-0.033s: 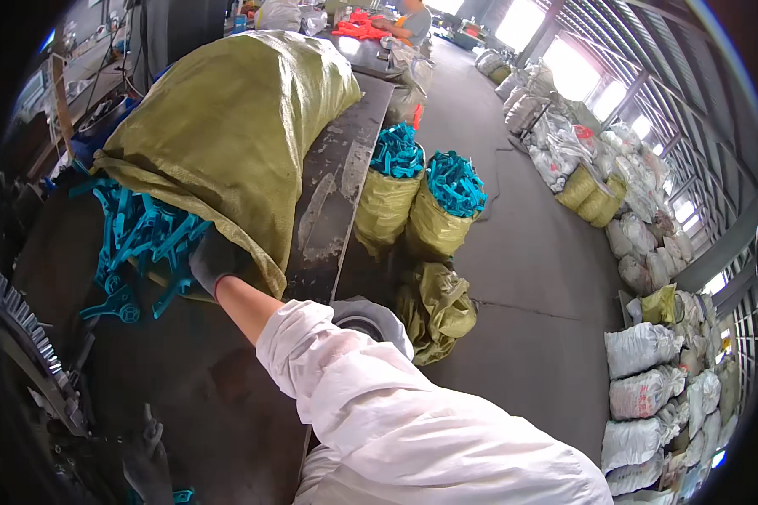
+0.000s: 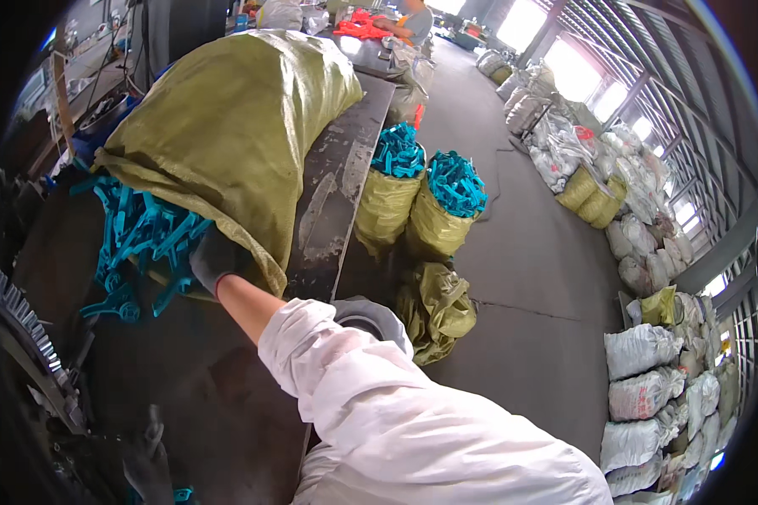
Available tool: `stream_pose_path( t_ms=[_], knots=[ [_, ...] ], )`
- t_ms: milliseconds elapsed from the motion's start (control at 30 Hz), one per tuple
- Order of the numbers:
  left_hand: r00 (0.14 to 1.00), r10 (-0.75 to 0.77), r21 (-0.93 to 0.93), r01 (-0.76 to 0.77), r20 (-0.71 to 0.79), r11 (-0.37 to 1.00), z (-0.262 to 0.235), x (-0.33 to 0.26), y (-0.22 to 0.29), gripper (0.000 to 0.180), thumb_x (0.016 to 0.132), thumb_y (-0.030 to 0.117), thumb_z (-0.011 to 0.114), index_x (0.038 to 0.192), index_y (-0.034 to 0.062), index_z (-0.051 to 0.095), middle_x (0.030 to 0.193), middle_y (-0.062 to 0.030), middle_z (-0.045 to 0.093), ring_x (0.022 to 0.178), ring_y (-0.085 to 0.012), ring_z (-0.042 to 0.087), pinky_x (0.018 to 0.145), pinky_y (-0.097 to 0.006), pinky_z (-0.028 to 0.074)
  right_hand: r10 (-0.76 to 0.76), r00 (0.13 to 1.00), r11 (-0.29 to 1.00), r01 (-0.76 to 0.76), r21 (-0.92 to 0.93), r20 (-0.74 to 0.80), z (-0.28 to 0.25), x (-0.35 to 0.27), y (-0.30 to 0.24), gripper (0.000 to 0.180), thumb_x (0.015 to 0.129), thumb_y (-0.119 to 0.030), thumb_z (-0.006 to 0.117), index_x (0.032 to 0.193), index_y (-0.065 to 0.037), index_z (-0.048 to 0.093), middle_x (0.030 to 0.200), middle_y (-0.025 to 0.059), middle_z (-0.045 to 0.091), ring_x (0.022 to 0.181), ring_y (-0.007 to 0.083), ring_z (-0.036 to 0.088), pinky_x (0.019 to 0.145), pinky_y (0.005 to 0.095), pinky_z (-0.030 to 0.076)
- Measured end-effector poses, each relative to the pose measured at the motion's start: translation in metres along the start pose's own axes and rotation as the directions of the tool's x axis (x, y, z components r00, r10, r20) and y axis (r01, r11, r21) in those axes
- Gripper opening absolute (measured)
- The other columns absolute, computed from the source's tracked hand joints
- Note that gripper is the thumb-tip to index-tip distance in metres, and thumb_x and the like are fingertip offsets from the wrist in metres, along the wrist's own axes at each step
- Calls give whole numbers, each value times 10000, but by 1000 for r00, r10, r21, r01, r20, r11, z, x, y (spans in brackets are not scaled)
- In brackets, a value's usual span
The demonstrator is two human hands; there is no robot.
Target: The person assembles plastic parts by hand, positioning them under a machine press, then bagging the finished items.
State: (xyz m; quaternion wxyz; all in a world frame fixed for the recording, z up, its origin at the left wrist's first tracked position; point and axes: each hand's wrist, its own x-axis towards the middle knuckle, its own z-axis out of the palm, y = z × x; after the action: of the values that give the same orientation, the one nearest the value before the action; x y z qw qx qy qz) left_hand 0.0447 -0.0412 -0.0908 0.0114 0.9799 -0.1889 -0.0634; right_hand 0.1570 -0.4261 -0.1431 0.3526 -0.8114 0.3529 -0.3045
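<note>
A large olive-green woven sack [image 2: 219,118] lies on a dark worktable, its mouth toward me. Teal plastic pieces [image 2: 135,227], long and shaped like clamp parts, spill from that mouth onto the tabletop. My right hand [image 2: 214,259], in a dark grey glove, reaches to the sack's mouth beside the pieces. Its fingers are hidden by the sack's edge and the shadow there, so their grip does not show. In the dim lower left is what looks like my left hand [image 2: 147,454], also dark-gloved. Teal bits show next to it; whether it holds them is unclear.
Two upright green sacks [image 2: 387,202] full of teal pieces stand on the floor right of the table, with a crumpled green sack [image 2: 438,311] nearer me. Stacked white sacks [image 2: 644,396] line the right side. A co-worker [image 2: 413,23] handles red material at the far table.
</note>
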Motion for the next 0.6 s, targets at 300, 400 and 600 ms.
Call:
stream_pose_path(
  t_ms=[300, 400, 600],
  knots=[
    [985, -113, -423, 48, -131, 905, -32, -44, 13, 257, 816, 219, 566, 847, -30, 621, 755, -226, 620, 731, -396, 605, 674, -458, 458, -480, 758, 811, 192, 553, 441, -60, -34, -6, 461, 755, -70, 634, 1206, -43, 547, 1072, 80, 624, 948, 166, 567, 814, 331, 466],
    [923, -356, -764, 335, 147, 551, -55, -57, -3, 280, 802, 197, 611, 891, -63, 559, 715, -176, 590, 645, -239, 602, 620, -363, 456, -381, 737, 913, 207, 351, 558, -35, -44, 0, 563, 730, -48, 639, 1277, -50, 503, 956, 60, 613, 816, 142, 571, 695, 287, 483],
    [813, -583, -894, 259, -3, 366, -21, -83, -58, 310, 807, 108, 615, 1040, -41, 474, 817, -95, 561, 607, -138, 562, 528, -270, 443, -221, 733, 798, -243, 552, 643, -42, -79, -94, 543, 803, -76, 656, 1313, -107, 471, 853, 30, 588, 601, 97, 530, 513, 244, 455]
  ],
)
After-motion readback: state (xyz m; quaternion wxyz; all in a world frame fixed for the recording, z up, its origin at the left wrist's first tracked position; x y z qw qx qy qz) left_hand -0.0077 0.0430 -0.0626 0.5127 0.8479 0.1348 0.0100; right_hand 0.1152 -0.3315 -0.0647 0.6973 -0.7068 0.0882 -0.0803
